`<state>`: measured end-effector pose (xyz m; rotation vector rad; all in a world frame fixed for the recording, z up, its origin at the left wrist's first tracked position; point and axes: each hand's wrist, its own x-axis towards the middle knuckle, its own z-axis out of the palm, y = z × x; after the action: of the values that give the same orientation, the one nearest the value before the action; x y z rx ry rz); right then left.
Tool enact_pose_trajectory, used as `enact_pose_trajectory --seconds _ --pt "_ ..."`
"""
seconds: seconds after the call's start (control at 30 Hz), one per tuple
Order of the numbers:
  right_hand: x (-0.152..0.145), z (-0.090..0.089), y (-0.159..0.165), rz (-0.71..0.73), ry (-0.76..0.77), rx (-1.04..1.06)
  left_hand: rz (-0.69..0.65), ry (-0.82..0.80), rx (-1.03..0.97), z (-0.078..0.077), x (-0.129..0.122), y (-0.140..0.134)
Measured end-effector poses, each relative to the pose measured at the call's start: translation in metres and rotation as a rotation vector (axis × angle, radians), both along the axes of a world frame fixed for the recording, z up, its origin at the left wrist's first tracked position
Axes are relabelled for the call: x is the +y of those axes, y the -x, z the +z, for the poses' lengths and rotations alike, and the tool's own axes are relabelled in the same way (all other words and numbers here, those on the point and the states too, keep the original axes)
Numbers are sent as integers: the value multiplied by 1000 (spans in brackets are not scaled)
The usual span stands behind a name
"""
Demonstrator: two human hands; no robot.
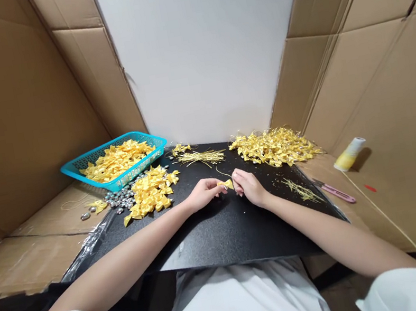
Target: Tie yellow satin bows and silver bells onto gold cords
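Over the middle of the black table [207, 241], my left hand [205, 193] pinches a small yellow ribbon bow [226, 184]. Close on its right, my right hand [249, 187] is closed, its fingers curled at the bow's side. A thin gold cord [222, 171] rises from between the hands; its lower end is hidden by the fingers. Left of my left hand lies a heap of loose yellow bows [150, 192], with silver bells [119, 199] beside it. Beyond my hands rests a bundle of gold cords [200, 157].
A teal basket [116, 184] of yellow bows stands at the back left. Bows with cords form a pile [274, 146] at the back right. On the right are cord scraps [302, 191], a pink cutter [337, 192] and a thread spool [349, 154]. Cardboard walls [390, 91] flank the table.
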<state>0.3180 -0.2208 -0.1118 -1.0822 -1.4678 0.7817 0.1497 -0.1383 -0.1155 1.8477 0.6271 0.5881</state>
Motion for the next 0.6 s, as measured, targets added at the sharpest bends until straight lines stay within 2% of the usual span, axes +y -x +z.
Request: enact_pose_trajectory --seconds 0.13,0.27,0.37,0.47,0.6 --pt "5 -11 0 -91 101 149 38 31 -18 0 -1 0" --pt "5 -12 4 -52 263 309 90 26 -53 -2 -1 0" --pt "2 -10 10 -18 313 340 131 22 -69 -3 0 0" --pt "0 -10 13 -31 282 332 159 20 -75 -6 1 0" --pt "-4 -11 14 -87 84 125 170 15 -66 -8 3 0"
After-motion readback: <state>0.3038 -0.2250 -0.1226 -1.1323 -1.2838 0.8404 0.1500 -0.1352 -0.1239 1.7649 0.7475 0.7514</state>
